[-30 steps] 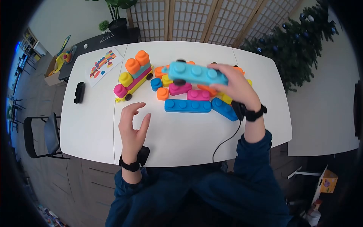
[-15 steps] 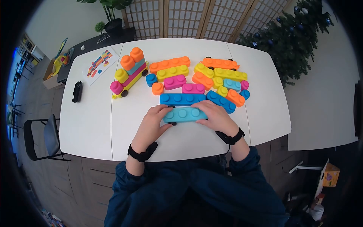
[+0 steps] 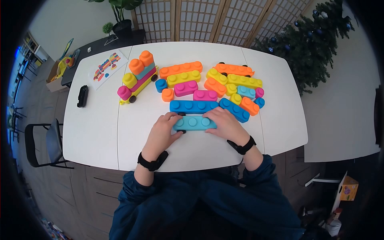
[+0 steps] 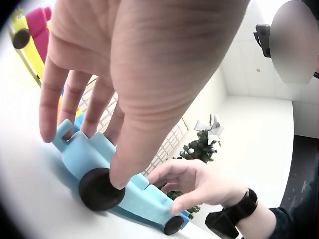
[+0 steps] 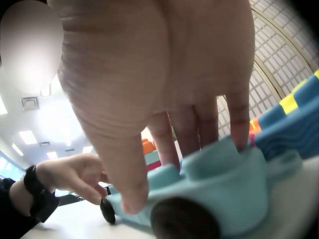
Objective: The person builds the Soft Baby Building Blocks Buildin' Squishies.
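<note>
Light-blue studded plastic car base with black wheels [image 3: 193, 123] — centre of the head frame, on the white desk [image 3: 88, 136]. Left hand [image 3: 160, 133] and right hand [image 3: 229, 125]: each grip pinches one end between thumb and fingers. Long blue four-stud plastic block [image 3: 194, 107] — directly above it in frame.

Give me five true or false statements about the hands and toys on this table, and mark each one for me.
1. The left hand and right hand both hold the light blue car. True.
2. A yellow block is stacked on the light blue car. False: no block shows on it.
3. From the person's side, the picture sheet lies left of the stacked car. True.
4. Green blocks top the stacked car. False: its highest blocks are orange blocks.
5. A long blue block lies just beyond the light blue car. True.
</note>
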Demonstrator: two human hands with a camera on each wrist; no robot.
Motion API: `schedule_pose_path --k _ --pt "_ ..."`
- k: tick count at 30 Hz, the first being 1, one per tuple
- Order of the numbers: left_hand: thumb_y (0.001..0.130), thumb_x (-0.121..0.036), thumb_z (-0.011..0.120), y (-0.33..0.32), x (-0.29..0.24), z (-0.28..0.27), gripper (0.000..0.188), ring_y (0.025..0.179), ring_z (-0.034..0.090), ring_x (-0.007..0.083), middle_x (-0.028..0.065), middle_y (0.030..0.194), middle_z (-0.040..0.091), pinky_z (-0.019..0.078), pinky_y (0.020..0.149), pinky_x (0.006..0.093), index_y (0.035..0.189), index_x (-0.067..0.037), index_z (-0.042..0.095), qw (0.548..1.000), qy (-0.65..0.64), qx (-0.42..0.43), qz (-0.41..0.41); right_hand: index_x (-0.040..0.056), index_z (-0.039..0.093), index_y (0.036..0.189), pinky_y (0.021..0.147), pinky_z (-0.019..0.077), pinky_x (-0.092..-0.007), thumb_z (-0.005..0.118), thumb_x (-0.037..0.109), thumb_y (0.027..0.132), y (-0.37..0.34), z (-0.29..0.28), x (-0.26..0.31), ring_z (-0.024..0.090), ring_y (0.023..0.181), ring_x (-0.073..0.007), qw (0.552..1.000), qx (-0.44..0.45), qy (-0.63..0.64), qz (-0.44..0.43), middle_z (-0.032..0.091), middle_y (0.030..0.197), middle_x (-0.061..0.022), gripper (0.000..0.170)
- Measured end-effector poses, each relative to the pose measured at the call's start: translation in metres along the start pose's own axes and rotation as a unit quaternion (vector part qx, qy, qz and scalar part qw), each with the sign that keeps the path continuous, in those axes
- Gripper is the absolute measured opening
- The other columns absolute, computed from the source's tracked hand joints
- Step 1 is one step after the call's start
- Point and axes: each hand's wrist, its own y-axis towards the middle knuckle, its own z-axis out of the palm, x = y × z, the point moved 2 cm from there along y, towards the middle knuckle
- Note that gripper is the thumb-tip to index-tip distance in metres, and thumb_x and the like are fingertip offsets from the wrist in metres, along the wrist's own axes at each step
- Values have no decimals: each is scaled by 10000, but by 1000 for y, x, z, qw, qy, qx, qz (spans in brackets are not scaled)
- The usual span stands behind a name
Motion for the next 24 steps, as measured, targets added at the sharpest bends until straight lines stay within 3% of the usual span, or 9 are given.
schedule_pose_path --k 3,6,7,8,11,15,17,20,24 --pt "734 -68 826 0 0 1 490 1045 619 330 105 1221 627 531 928 411 1195 -70 661 1000 -1 -14 21 86 663 1130 921 502 -381 850 198 766 13 -21 -2 633 1061 -281 998 11 51 -38 675 1087 -77 424" --pt "731 -66 829 0 0 5 489 1038 614 332 102 1217 624 531 920 414 1191 -66 664 1000 -24 -13 1 59 670 1125 891 527 -395 821 214 812 32 -61 5 661 1010 -299 997 -9 80 -7 687 1069 -111 381" --pt "741 -58 830 0 -1 5 498 1052 623 316 103 1240 626 567 846 376 1211 -71 667 1000 -9 -10 -1 59 670 1125 891 527 -395 821 214 812 42 -65 -1 661 1010 -299 997 -9 80 -7 687 1069 -111 381" --pt "752 -50 831 0 -1 6 507 1066 631 301 105 1262 627 604 771 339 1232 -76 670 1000 6 -8 -3 52 676 1126 887 531 -394 794 218 841 52 -72 -8 667 1002 -303 998 -41 34 -15 690 1059 -124 351" --pt "753 -54 831 2 -2 7 507 1061 631 303 101 1262 625 613 770 338 1234 -78 671 1000 8 -7 -10 46 689 1134 898 534 -399 734 225 893 88 -82 -32 674 1010 -312 997 -73 -25 -16 696 1060 -142 304" --pt "755 -58 831 2 0 10 505 1060 631 303 97 1267 623 618 764 338 1234 -81 673 1000 11 -9 -12 59 687 1189 947 525 -419 643 233 949 139 -71 -77 663 1075 -321 992 -68 -107 28 693 1134 -138 300" --pt "748 -104 835 2 -1 12 506 1025 615 341 105 1229 620 538 910 424 1221 -72 658 1000 -3 -12 -14 80 684 1201 947 519 -451 646 237 942 158 -55 -91 660 1089 -319 990 -88 -111 25 694 1145 -123 305" --pt "759 -72 835 3 -1 13 498 1075 625 309 96 1265 623 621 769 349 1230 -79 675 999 24 -14 -18 108 667 1233 954 508 -491 656 243 931 181 -36 -99 650 1122 -314 987 -74 -141 36 685 1186 -105 331" --pt "758 -77 837 2 0 13 502 1076 623 312 96 1267 622 622 775 351 1234 -81 676 999 22 -15 -20 123 649 1258 948 516 -485 679 239 915 198 -20 -106 647 1132 -314 980 -21 -183 74 683 1189 -103 364"
